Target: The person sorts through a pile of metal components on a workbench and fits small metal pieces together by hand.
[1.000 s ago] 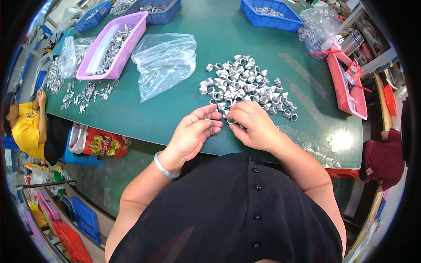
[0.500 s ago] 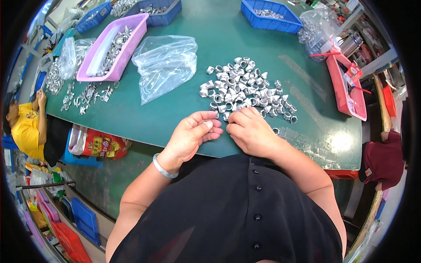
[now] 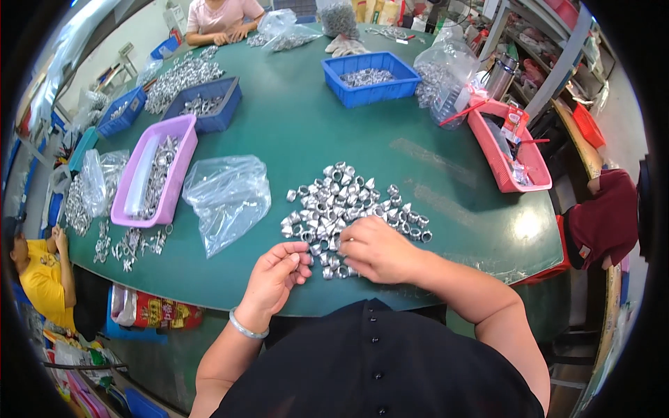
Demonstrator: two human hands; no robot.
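"One pile of ring-shaped metal pieces (image 3: 331, 209) in the head view: lying where?"
"On the green table (image 3: 272, 125), right of a clear plastic bag (image 3: 226, 198)."
"Left hand (image 3: 275, 275)?"
"Just left of the near pieces, thumb close to fingers; cannot tell whether gripping."
"Right hand (image 3: 376, 251)?"
"Over the pile's near edge, fingers curled together; cannot tell whether clamped."

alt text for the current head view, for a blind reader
A bare right hand is over a pile of silvery metal pieces on a green table, the left hand half curled beside it. To the left lie a clear plastic bag and a purple tray; a person in pink is beyond.
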